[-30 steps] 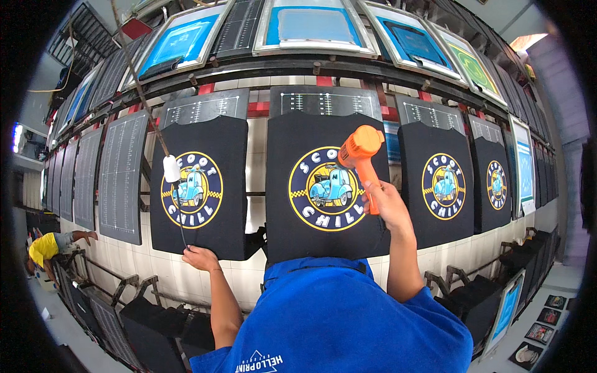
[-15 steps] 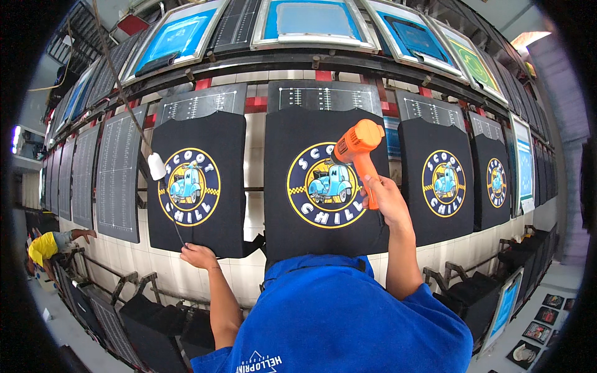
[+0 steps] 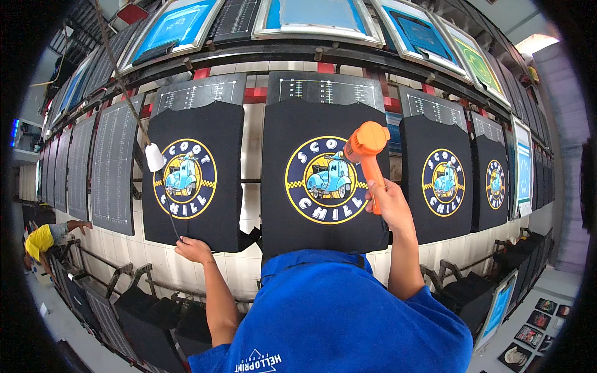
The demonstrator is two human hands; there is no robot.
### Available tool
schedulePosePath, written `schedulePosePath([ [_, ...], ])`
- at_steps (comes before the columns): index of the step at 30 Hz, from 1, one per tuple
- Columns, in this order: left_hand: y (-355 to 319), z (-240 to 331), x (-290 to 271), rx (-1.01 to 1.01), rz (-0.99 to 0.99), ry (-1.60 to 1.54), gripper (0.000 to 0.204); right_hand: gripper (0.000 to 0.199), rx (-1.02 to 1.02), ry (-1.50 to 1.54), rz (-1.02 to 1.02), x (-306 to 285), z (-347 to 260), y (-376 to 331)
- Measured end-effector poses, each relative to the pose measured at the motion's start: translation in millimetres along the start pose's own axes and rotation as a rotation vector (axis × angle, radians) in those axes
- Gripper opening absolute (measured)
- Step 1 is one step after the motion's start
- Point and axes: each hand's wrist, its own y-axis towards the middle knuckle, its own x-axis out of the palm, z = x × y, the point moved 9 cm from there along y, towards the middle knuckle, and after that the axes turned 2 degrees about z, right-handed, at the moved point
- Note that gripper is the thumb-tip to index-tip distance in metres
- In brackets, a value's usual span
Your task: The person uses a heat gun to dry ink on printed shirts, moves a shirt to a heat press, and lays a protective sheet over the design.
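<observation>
My right hand is wrapped round the handle of an orange heat gun. Its nozzle points left, over the upper right of the round scooter print on the middle black T-shirt. With my left hand I pinch a thin black cord near the lower edge of the left black T-shirt. That cord runs up to a white socket hanging on a cable, in front of the left shirt's matching print. Both shirts lie flat on dark boards.
Two more printed black shirts lie on boards to the right, the nearer shirt beside the middle one. Framed blue screens line the far rail. Bare ruled boards stand at left. A person in yellow bends at far left.
The heat gun has shifted slightly right and toward me over the print. My left hand, still on the cord, has moved a little left. The view has shifted slightly.
</observation>
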Motion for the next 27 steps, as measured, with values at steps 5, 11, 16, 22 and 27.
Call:
schedulePosePath([
  [5, 0, 3, -3, -0.042, -0.020, -0.005, 0.034, 0.032, 0.005, 0.041, 0.022, -7, -1, -5],
  [11, 0, 0, -1, -0.025, -0.015, -0.008, 0.033, 0.031, 0.012, 0.060, 0.047, -4, -1, -6],
  [16, 3, -2, 2, -0.017, -0.013, -0.026, 0.033, 0.032, 0.006, 0.034, 0.094, 3, -5, -6],
  [22, 1, -1, -1, -0.029, -0.049, -0.024, 0.032, 0.034, 0.034, -0.023, 0.164, 9, -7, -8],
  [27, 1, 7, -3, -0.032, -0.090, -0.039, 0.035, 0.033, 0.019, 0.073, 0.120, 16, -9, 1],
])
